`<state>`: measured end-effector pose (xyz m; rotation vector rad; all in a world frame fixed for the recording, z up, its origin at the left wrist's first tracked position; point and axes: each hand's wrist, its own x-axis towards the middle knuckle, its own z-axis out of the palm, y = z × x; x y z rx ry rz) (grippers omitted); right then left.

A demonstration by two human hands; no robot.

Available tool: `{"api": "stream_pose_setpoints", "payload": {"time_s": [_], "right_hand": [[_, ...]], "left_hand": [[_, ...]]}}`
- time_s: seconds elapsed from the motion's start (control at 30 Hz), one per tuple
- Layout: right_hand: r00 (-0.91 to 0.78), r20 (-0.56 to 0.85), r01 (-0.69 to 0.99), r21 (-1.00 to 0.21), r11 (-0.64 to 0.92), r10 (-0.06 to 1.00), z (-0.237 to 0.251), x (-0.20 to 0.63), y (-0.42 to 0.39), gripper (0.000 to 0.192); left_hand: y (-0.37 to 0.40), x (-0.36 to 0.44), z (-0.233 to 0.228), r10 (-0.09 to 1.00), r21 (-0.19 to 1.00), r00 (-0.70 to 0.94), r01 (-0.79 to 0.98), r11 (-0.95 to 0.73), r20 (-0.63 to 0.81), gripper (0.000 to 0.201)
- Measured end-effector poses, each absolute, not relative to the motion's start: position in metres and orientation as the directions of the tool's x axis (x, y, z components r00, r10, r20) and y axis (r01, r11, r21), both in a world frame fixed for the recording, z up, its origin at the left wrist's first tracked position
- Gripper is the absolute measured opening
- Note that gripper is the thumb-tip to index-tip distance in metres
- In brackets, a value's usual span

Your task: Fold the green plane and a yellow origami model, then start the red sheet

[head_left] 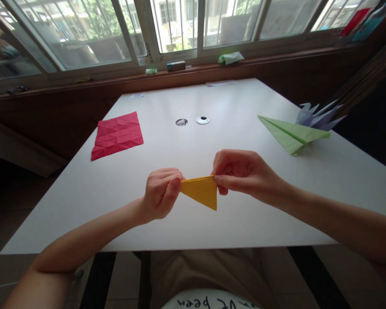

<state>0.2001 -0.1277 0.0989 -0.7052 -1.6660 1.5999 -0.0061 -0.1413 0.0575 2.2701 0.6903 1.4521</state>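
Observation:
A yellow paper folded into a triangle (203, 192) is held just above the white table (193, 146), near its front edge. My left hand (161, 193) pinches the triangle's left corner between thumb and fingers. My right hand (241, 171) pinches its upper right corner. The triangle's long point hangs down to the lower right.
A creased red paper sheet (117, 134) lies flat at the left. A green paper plane (292, 133) and a pale purple folded figure (318, 116) sit at the right edge. Two small round objects (192, 121) rest mid-table. Small items line the window sill (180, 71).

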Motion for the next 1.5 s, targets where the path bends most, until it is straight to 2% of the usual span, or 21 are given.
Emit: {"api": "stream_pose_setpoints", "payload": {"time_s": [0.13,0.23,0.37,0.47,0.6,0.8,1.1,1.27,1.5], "right_hand": [[-0.573,0.075,-0.065,-0.997,0.046,0.816,0.099,0.199,-0.126,0.009],[-0.572,0.047,-0.05,-0.998,0.022,0.819,0.099,0.199,-0.125,0.009],[-0.582,0.014,-0.045,-0.999,-0.015,0.813,0.098,0.199,-0.124,0.01],[-0.579,-0.025,-0.05,-0.997,-0.067,0.815,0.097,0.197,-0.124,0.01],[-0.544,-0.096,-0.09,-0.981,-0.171,0.834,0.093,0.192,-0.125,0.012],[-0.485,-0.188,-0.154,-0.943,-0.295,0.854,0.085,0.188,-0.124,0.013],[-0.506,-0.313,-0.256,-0.836,-0.486,0.804,0.073,0.184,-0.122,0.012],[-0.485,-0.357,-0.271,-0.806,-0.526,0.798,0.074,0.183,-0.126,0.01],[-0.512,-0.358,-0.312,-0.769,-0.557,0.781,0.079,0.182,-0.136,0.009]], "left_hand": [[-0.141,-0.006,0.056,0.647,0.643,0.383,0.158,-0.749,0.659,0.043],[-0.143,-0.004,0.054,0.684,0.729,0.474,0.12,-0.674,0.555,0.043],[-0.147,0.001,0.055,0.783,0.925,0.559,0.07,-0.373,0.274,0.045],[-0.149,0.005,0.054,0.841,0.988,0.53,0.037,-0.153,0.11,0.045],[-0.147,0.007,0.05,0.893,0.999,0.448,-0.021,-0.035,0.041,0.045],[-0.146,0.008,0.051,0.787,0.999,0.617,0.035,0.003,-0.023,0.045],[-0.147,0.012,0.056,0.807,0.976,0.559,0.016,0.217,-0.189,0.046],[-0.154,0.012,0.064,0.687,0.963,0.685,0.084,0.256,-0.242,0.056],[-0.163,0.014,0.07,0.689,0.947,0.672,0.059,0.315,-0.271,0.06]]}}
